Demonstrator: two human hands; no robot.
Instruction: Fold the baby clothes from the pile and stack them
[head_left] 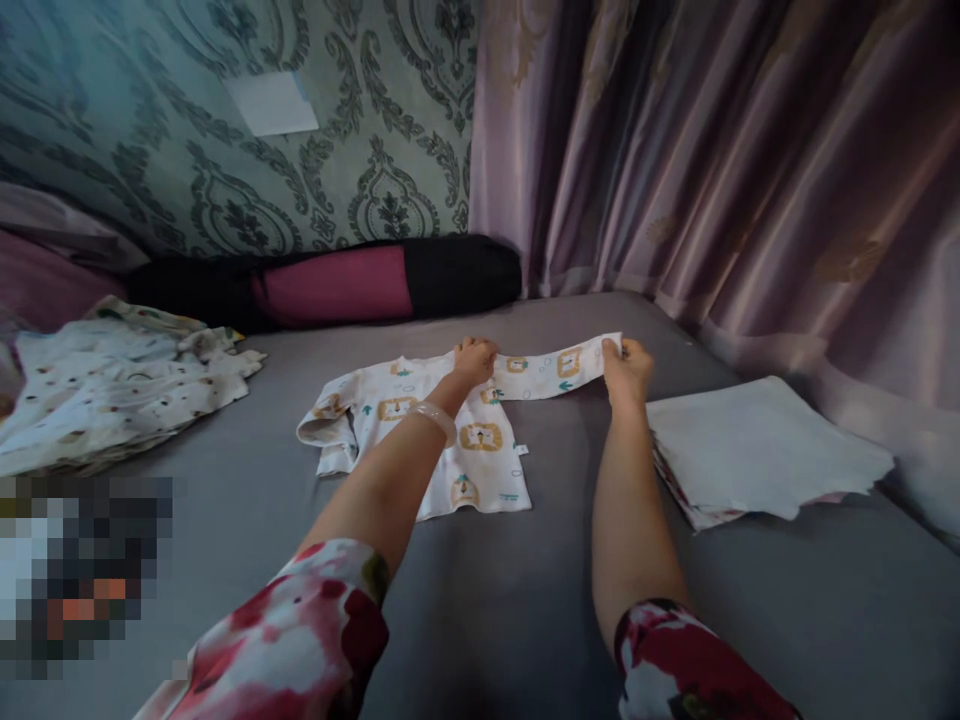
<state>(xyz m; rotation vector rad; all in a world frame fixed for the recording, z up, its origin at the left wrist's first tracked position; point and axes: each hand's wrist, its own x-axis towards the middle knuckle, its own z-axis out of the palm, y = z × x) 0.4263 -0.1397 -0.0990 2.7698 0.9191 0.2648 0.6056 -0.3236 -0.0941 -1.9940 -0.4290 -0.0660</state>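
Observation:
A small white long-sleeved shirt point(480, 470) with yellow lion faces and green leaves lies spread on a grey bed sheet. At its right shoulder seam my left hand point(474, 360) is closed, its fingers curled on the cloth. My right hand point(628, 372) pinches the cuff of the right-hand sleeve, holding that sleeve stretched straight out to the side. The other sleeve lies folded over at the left of the shirt. A pale bracelet point(442, 418) is on my left wrist, and that forearm hides part of the shirt.
On the right is a flat stack of folded white cloth point(757, 450). A crumpled spotted cloth point(127, 375) lies at the left. A long black and dark pink bolster point(337, 285) rests against the patterned wall. Purple curtains point(675, 150) hang along the right edge of the bed point(525, 620).

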